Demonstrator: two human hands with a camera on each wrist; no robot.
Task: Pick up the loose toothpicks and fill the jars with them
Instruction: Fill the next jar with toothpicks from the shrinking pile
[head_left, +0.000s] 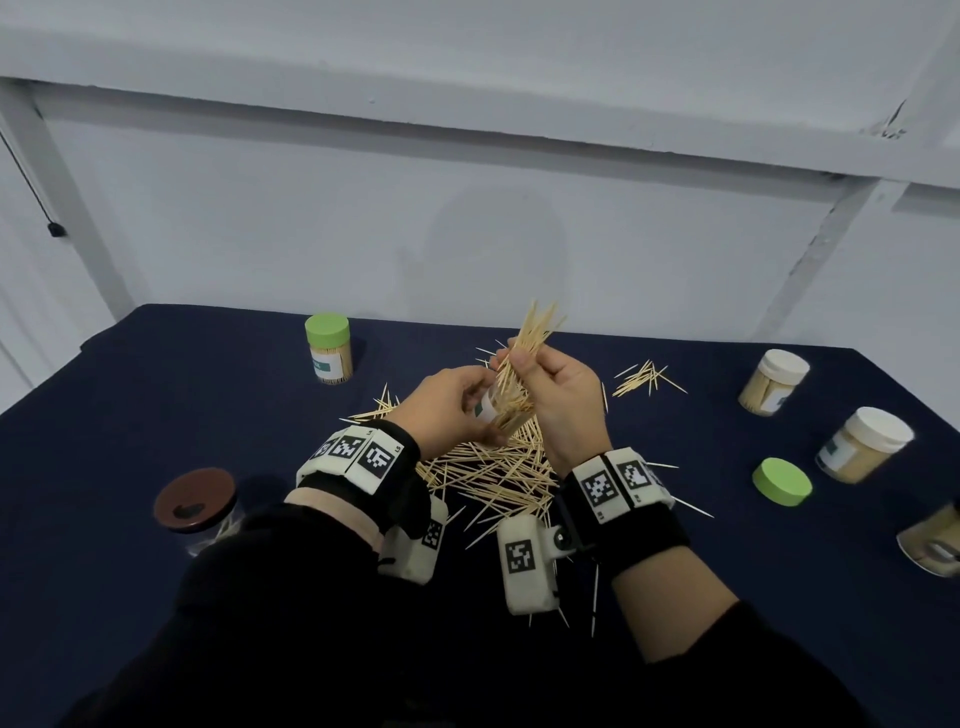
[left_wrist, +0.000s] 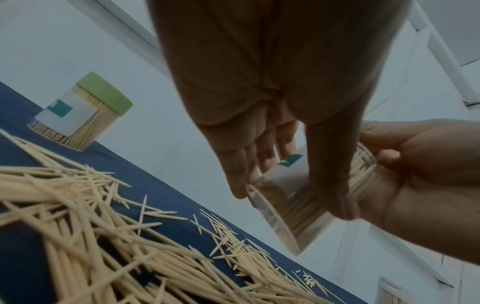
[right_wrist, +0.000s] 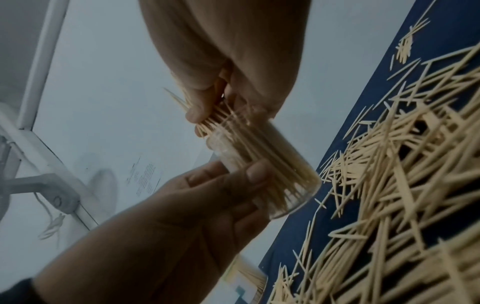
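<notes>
Toothpicks fan upward from my right hand (head_left: 563, 400), whose fingers pinch a bundle (head_left: 524, 353) over the mouth of the clear jar (head_left: 493, 410) that my left hand (head_left: 457, 402) grips, fingers curled round its wall. Seen from my head, that jar sits just above the loose pile (head_left: 493, 478) on the dark blue cloth (head_left: 156, 415). Left of the jar stands a green-lidded jar (head_left: 329, 349); nearer me on that side is a brown-lidded jar (head_left: 195, 506). Right of it lie a small scatter (head_left: 647, 378), two white-lidded jars (head_left: 774, 382) and a loose green lid (head_left: 782, 481).

From my left wrist, thumb and fingers (left_wrist: 239, 170) clasp the jar, tilted, its base (left_wrist: 272, 220) turned toward the camera, toothpicks packed inside. The pile spreads below and left of it.

From my right wrist, my fingertips (right_wrist: 197, 109) squeeze the bundle, whose lower ends reach into the jar's mouth. The pile lies right of the jar.
</notes>
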